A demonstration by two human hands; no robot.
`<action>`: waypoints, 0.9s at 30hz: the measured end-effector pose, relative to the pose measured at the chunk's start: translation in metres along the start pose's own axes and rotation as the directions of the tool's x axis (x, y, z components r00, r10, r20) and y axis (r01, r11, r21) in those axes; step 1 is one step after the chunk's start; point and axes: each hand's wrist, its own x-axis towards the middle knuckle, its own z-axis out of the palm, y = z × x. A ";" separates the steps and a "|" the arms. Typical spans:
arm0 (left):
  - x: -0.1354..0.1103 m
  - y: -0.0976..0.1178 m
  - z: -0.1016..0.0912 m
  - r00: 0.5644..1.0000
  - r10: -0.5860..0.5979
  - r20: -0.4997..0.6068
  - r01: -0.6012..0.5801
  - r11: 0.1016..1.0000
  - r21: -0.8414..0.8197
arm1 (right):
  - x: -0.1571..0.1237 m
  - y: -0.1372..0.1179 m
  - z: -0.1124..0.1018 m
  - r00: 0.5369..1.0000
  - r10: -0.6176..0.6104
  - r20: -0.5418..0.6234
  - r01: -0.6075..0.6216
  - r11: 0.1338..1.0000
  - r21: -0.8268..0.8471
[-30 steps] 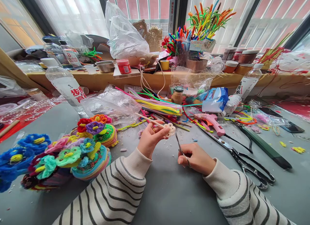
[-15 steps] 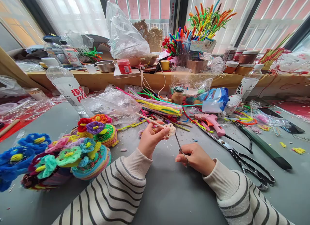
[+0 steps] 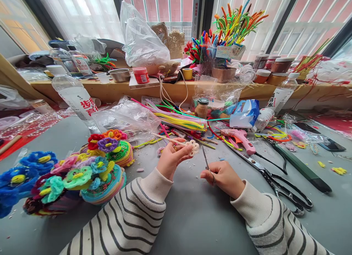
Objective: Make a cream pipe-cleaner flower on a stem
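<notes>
My left hand (image 3: 172,158) pinches a small cream pipe-cleaner flower (image 3: 193,146) with a thin stem sticking out to the upper left. My right hand (image 3: 223,177) is closed around small scissors (image 3: 206,159), whose blades point up toward the flower, just right of it and not touching. Both hands hover over the grey table (image 3: 192,218). Both sleeves are striped.
Stacks of finished colourful pipe-cleaner flowers (image 3: 82,170) lie at the left. Large black scissors (image 3: 277,185), a pink glue gun (image 3: 242,136), loose pipe cleaners (image 3: 178,119) and plastic bags crowd the table's far part. Bottles and jars line the wooden sill (image 3: 165,88).
My right hand has shifted the small scissors slightly right and up, away from the flower. My left hand holds the flower in almost the same place.
</notes>
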 end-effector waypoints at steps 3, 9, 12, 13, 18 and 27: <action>-0.001 0.000 0.001 1.000 0.014 0.009 -0.015 1.000 0.024 | 0.000 0.001 -0.001 0.999 -0.022 0.039 0.022 1.000 0.012; -0.003 -0.001 0.002 0.997 0.065 0.028 -0.067 0.995 0.070 | -0.001 -0.002 0.000 0.991 -0.036 0.126 0.043 0.998 -0.053; -0.002 -0.001 0.002 0.998 0.052 0.037 -0.055 0.995 0.085 | -0.001 -0.004 0.000 0.992 -0.027 0.126 0.037 0.996 -0.082; -0.001 -0.002 0.001 0.998 0.053 0.041 -0.057 0.995 0.087 | -0.001 -0.005 0.000 0.992 -0.028 0.126 0.039 0.996 -0.085; -0.001 -0.004 0.001 0.996 0.063 0.064 -0.069 0.993 0.098 | -0.001 -0.007 0.000 0.992 -0.003 0.128 0.013 0.997 -0.082; -0.002 -0.004 0.002 0.994 0.067 0.090 -0.078 0.990 0.115 | 0.000 -0.007 0.000 0.993 0.003 0.119 0.002 0.999 -0.038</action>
